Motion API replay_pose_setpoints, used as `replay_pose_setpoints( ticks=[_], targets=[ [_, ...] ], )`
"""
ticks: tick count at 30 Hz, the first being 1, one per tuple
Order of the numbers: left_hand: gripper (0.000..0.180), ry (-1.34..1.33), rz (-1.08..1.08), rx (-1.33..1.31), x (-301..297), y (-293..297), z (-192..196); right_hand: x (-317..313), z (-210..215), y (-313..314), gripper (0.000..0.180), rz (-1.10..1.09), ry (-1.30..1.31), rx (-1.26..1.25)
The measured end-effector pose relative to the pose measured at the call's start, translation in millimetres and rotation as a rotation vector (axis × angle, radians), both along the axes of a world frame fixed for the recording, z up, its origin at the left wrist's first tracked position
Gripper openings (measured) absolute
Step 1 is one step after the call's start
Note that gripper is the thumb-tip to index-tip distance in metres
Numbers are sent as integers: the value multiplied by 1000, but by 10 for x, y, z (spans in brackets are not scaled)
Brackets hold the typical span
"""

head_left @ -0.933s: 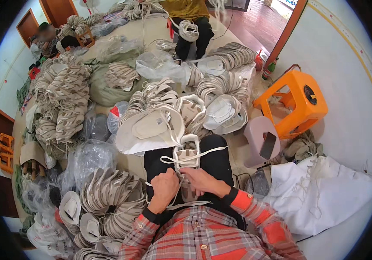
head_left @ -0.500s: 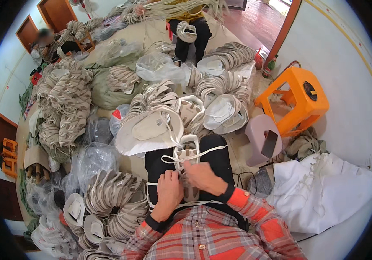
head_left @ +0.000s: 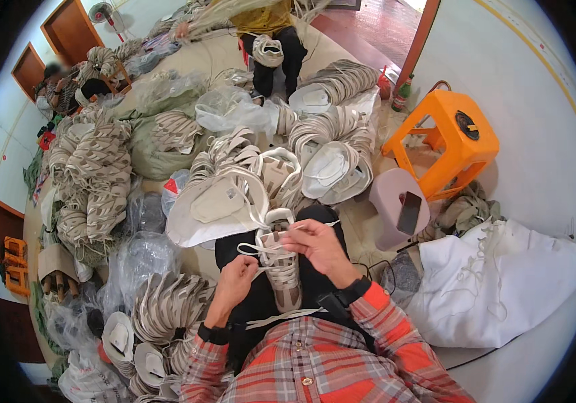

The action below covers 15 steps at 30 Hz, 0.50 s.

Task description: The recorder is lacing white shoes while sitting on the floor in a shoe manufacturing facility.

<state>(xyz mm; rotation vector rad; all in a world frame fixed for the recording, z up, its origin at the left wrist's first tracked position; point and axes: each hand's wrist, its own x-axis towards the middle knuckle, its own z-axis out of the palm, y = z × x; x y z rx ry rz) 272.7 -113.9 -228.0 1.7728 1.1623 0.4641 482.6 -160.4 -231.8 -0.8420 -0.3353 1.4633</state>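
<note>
A beige and white shoe upper (head_left: pixel 284 281) lies across my lap on black trousers, its toe toward me. A white shoelace (head_left: pixel 251 249) runs through its eyelets and loops out to the left. My left hand (head_left: pixel 233 285) is closed in a pinch on the lace beside the upper's left edge. My right hand (head_left: pixel 323 250) is over the upper's right side near the top eyelets, thumb and fingers pinched on the lace there. Just beyond the lap, a large white unstitched upper (head_left: pixel 221 207) lies with its lining showing.
Bundles of stacked uppers (head_left: pixel 97 174) cover the floor at left and ahead. An orange stool (head_left: pixel 446 138), a pale stool (head_left: pixel 385 201) with a phone (head_left: pixel 409 213) on it, and a white sack (head_left: pixel 496 289) stand at right. A person in yellow (head_left: pixel 261 20) sits ahead.
Both hands have moved apart from the middle of the upper. My right hand has risen to the top eyelets, and my left hand has shifted left. The view has moved slightly right.
</note>
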Motion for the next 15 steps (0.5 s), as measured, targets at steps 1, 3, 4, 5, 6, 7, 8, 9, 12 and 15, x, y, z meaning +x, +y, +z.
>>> replay_pose_setpoints(
  ticks=[1,3,4,5,6,7,8,9,12,15],
  targets=[
    [18,207,-66,46,16,-20,158,123,5,-50,10,-79,-4,-35],
    [17,231,-132,92,-99,-8,181,441,99,-147,12,-246,-77,-44],
    [17,248,-208,136,-143,0,177,718,183,-234,11,-377,-169,55],
    [17,253,-195,135,-211,-6,146,1035,251,-341,8,-495,-303,83],
    [16,127,-248,83,-245,-3,80,1383,291,-517,9,-758,-376,166],
    [16,-1,-305,33,-250,9,17,1991,238,-736,10,-913,-214,192],
    [16,-9,-313,33,-205,35,-25,2544,274,-1070,7,-793,-417,399],
    [14,-127,-456,210,-151,60,-72,2775,420,-1309,10,-1018,-331,208],
    [7,-204,-531,221,-35,-10,1,2931,542,-1602,18,-995,-459,213],
    [9,-119,-436,-115,-69,10,10,3137,586,-1877,17,-958,-596,154]
  ],
)
